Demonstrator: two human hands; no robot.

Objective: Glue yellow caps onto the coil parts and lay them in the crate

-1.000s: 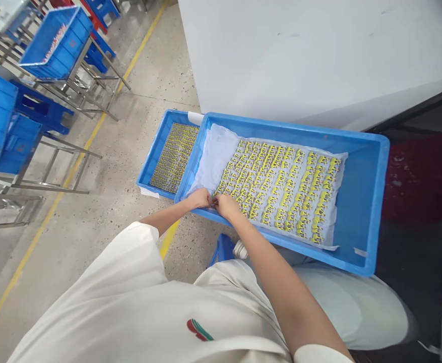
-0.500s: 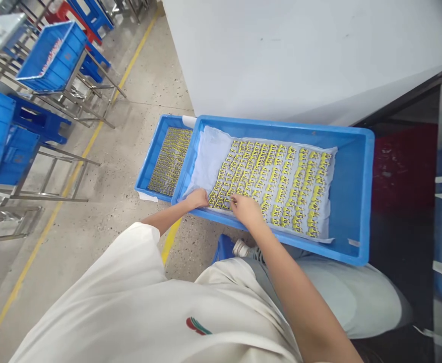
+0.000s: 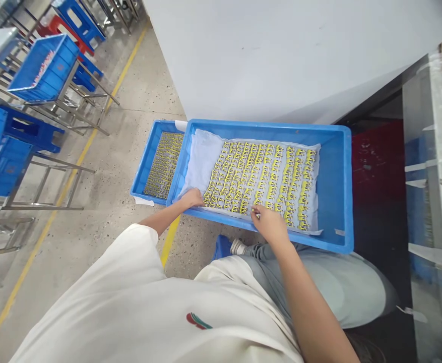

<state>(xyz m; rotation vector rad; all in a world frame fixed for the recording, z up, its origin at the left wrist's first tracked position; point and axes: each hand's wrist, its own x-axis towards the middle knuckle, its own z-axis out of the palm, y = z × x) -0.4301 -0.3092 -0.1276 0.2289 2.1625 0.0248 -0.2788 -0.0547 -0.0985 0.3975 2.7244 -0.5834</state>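
A large blue bin holds a white cloth laid out flat, covered with rows of small yellow pieces with dark parts, too small to name. My left hand is closed on the cloth's near left corner, beside the ends of the rows. At the near edge of the cloth, farther right, my right hand has thumb and fingertips pinched together among the yellow pieces. Whatever sits between those fingertips is hidden.
A smaller blue bin with similar rows of pieces adjoins on the left. Beyond the bins rises a white panel. Metal-legged stands carry blue crates at the left, near stools. A blue stool is below.
My right hand has moved right along the cloth's near edge. My left hand stays at the corner. The view has shifted, so the bins appear slightly farther left.
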